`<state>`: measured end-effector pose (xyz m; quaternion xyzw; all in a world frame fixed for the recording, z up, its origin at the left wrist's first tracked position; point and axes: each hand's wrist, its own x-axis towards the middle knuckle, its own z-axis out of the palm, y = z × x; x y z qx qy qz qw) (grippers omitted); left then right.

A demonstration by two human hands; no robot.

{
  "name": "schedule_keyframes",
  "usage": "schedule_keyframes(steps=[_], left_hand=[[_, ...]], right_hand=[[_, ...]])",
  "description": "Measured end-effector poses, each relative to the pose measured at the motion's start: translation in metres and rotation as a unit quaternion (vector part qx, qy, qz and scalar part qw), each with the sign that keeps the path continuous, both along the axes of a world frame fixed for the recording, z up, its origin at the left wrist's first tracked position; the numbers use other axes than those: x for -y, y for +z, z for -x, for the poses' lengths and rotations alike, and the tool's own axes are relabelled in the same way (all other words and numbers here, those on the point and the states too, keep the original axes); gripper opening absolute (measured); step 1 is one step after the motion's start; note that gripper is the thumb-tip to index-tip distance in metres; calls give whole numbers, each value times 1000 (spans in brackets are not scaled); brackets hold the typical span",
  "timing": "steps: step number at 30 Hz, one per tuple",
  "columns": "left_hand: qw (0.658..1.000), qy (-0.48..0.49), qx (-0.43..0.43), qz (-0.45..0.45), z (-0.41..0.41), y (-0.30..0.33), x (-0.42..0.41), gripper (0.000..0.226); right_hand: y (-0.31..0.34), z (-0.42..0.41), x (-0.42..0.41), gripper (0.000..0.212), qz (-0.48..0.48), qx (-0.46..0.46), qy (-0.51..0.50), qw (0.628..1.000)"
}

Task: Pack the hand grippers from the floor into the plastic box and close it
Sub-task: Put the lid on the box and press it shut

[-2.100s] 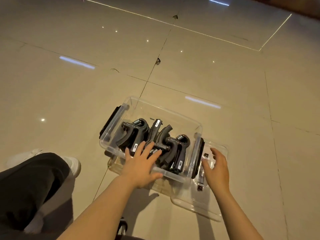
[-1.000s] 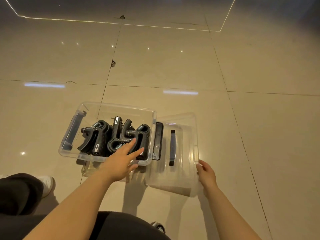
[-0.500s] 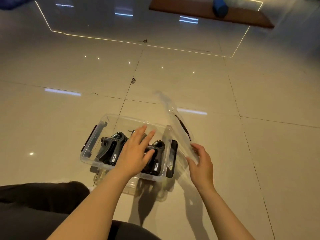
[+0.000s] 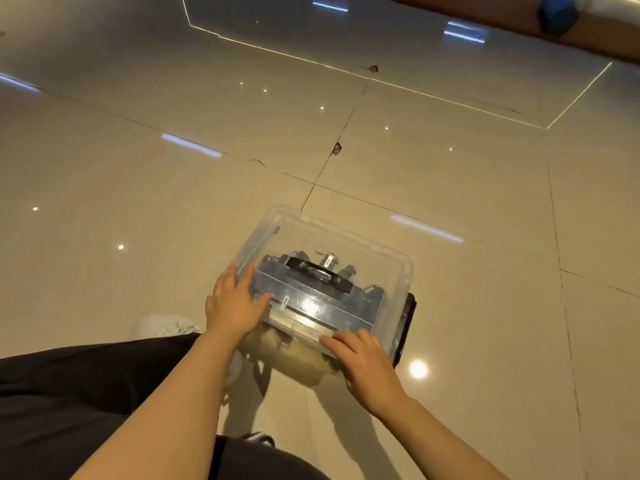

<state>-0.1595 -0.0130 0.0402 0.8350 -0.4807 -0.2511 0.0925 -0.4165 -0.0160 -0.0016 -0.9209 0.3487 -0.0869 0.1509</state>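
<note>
We see the clear plastic box [image 4: 388,271] sitting on the glossy beige tiled floor [image 4: 138,188], a little below and right of the centre of the view, with its transparent lid [image 4: 311,244] lying over the top. Through the lid the dark hand grippers [image 4: 370,296] show as a blurred black cluster inside the box; we cannot count them. A black handle [image 4: 318,273] lies across the middle of the lid, and a black latch [image 4: 408,323] hangs on the box's side at about 3 o'clock from that handle. Our left hand [image 4: 235,303] lies flat at the lid's 9 o'clock edge, fingers straight and spread, palm pressing down on the plastic. Our right hand [image 4: 363,362] rests at the lid's 5 o'clock corner, its fingers laid over the near edge and slightly bent; we cannot tell if they hook under the rim. The two hands are apart, one at each near corner of the lid. A white shoe [image 4: 162,327] shows at 8 o'clock from the box, just beside the left wrist, and dark trousers [image 4: 69,393] fill the lower left. At 1 o'clock in the far distance a brown board [image 4: 485,26] crosses the corner, with a blue object [image 4: 557,12] on it.
</note>
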Motion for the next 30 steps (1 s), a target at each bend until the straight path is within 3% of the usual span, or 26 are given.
schedule_keyframes(steps=[4,7,9,13,18,23,27,30], left_hand=[[998,-44,-38,-29,3,-7,-3,73],[995,-89,-6,-33,9,-7,-2,76],[994,-95,24,-45,10,-10,-3,76],[988,-117,82,-57,20,-12,-2,81],[970,-222,95,-24,61,-18,6,93],[950,-273,119,-92,78,-36,6,90],[934,-298,129,-150,75,-31,11,96],[934,-287,139,-163,87,-21,15,95]], right_hand=[[-4,8,-4,70,24,-14,-20,999],[1,19,-3,42,72,1,-21,997],[5,24,2,34,78,30,-84,993],[3,18,30,62,-11,12,-285,958],[-12,10,39,72,-77,-35,-296,951],[-14,12,40,70,-83,-30,-299,950],[-13,14,36,64,-107,36,-302,946],[-10,26,18,73,-160,119,-407,892]])
